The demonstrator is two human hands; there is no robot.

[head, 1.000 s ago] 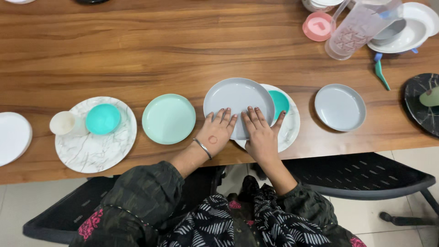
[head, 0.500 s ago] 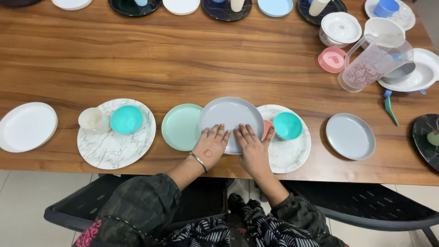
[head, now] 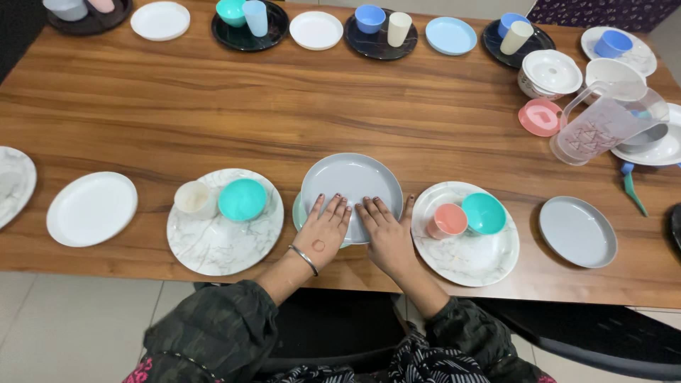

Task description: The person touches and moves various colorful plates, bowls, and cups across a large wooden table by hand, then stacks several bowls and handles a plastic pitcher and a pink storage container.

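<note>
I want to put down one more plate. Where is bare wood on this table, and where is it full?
The widest bare table runs between the far row of dishes and the near row. The near edge is crowded: both hands lie flat on the grey plate, between two marble plates. The jug corner is crowded too.

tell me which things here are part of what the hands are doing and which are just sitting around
In hand:
- left hand and right hand, both flat on the grey plate
- mint plate, mostly hidden under the grey plate

Lying about:
- marble plate with teal bowl and white cup
- white plate
- pink cup
- jug
</note>
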